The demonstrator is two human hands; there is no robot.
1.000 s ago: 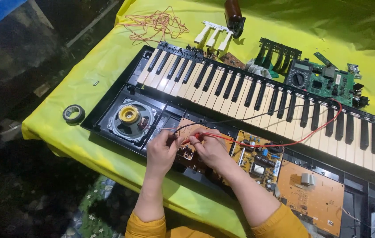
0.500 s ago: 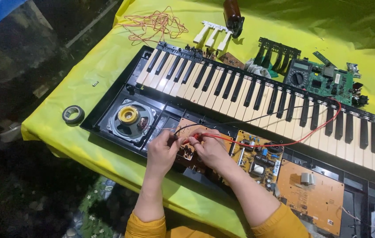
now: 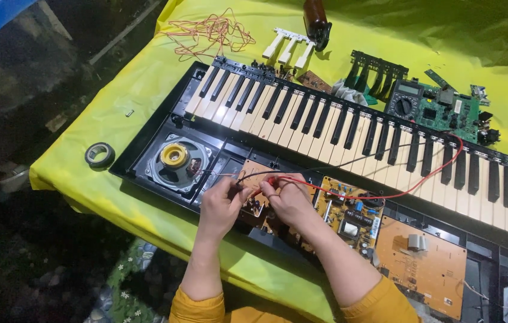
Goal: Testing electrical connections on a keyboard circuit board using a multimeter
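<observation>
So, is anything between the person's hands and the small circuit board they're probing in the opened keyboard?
Nothing visible. The left hand and right hand are already over the small circuit board, holding the black lead and red lead at it. The contact points are hidden under the fingers.

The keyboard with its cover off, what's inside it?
Inside the keyboard you can see a round speaker with a yellow middle, circuit boards, and red and black wires. Both hands cover part of one small board.
</observation>
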